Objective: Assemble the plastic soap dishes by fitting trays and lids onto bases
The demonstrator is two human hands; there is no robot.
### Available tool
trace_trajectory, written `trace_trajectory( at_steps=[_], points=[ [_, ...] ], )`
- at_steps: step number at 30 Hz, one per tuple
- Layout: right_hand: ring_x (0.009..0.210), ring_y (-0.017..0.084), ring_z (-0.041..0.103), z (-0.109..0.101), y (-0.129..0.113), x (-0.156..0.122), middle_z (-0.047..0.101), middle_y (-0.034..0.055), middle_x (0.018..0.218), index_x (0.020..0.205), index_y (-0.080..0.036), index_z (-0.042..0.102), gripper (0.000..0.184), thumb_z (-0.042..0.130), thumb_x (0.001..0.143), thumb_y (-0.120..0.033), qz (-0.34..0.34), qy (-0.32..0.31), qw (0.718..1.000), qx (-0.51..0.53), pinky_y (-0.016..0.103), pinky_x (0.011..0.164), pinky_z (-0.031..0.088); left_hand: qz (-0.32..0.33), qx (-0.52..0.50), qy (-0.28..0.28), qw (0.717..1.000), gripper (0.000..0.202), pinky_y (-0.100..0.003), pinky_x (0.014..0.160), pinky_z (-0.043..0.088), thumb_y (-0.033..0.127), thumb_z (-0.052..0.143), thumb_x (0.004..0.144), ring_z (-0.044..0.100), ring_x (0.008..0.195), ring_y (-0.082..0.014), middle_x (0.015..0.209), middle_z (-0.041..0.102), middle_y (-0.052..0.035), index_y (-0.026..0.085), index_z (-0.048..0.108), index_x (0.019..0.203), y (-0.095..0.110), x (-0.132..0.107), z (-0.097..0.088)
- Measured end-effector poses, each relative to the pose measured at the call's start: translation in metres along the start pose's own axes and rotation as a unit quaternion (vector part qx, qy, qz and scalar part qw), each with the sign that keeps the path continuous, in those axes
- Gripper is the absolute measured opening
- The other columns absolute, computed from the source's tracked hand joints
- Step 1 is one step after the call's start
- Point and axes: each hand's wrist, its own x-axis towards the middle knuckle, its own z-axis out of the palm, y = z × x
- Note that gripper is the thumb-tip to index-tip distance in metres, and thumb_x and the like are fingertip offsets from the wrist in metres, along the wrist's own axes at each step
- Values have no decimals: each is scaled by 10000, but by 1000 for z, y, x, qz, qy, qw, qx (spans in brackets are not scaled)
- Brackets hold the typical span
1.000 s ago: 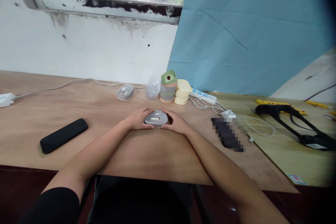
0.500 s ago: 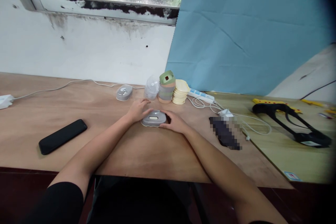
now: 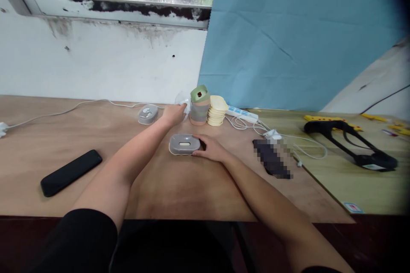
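Grey box (image 3: 184, 144) at the centre of the frame, its long axis running left to right. Right hand (image 3: 211, 148), half-curled, holds the box's right end between thumb and fingers. Left hand (image 3: 174, 114), above and slightly left of the box in the frame, is at the clear plastic covers (image 3: 182, 97), the nearer hand to them; whether its partly hidden fingers grip them cannot be told.
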Motion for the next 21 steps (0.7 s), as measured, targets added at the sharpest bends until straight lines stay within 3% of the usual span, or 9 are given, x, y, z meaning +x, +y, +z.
trace_trajectory(
  at_steps=[6,13,21],
  points=[
    [1205,316,550,-3,-4,1,579,128,1328,1350,-210,513,798,741,677,-574,12,-7,1000,-11,475,1019,431,2,35,-17,999,368,-407,881,387,179,433,902,635,1015,-278,1087,671,-144,188,510,1261,-1,16,-10],
    [1219,321,540,-2,-4,1,570,125,1340,1348,-221,514,794,734,678,-587,8,-7,1000,-7,480,1027,422,15,56,-39,998,245,-406,881,392,104,469,875,638,1015,-286,1016,694,-177,130,668,1015,1,29,-27],
    [1217,322,540,0,-1,-1,561,120,1351,1362,-236,499,786,741,687,-560,7,-5,1000,-1,491,1026,418,28,69,-43,996,225,-379,823,425,74,523,834,654,964,-292,993,698,-176,126,687,978,0,19,-50]
  ],
)
